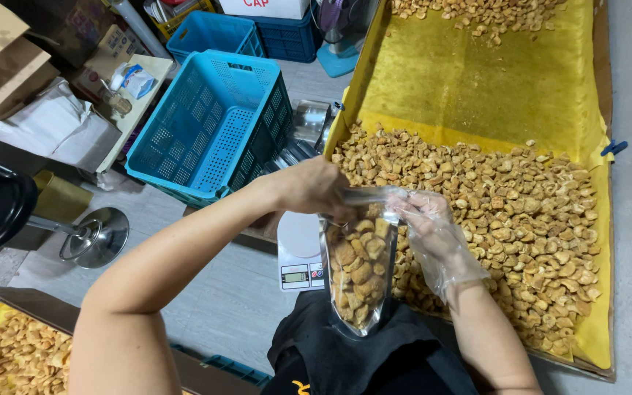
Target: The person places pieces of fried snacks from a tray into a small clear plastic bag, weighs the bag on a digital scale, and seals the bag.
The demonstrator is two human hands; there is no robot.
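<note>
Hands, left hand [314,189] and right hand [433,234], pinch pouch [358,271] rim beside tray [600,344] edge.

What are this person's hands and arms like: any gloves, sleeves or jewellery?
The left hand is bare, with no glove, and the left forearm is uncovered, with no sleeve in view. The right hand wears a thin, clear, loose-fitting plastic glove, crinkled and ending around the wrist; the forearm beyond it is uncovered. No watch, ring or bracelet shows.
</note>
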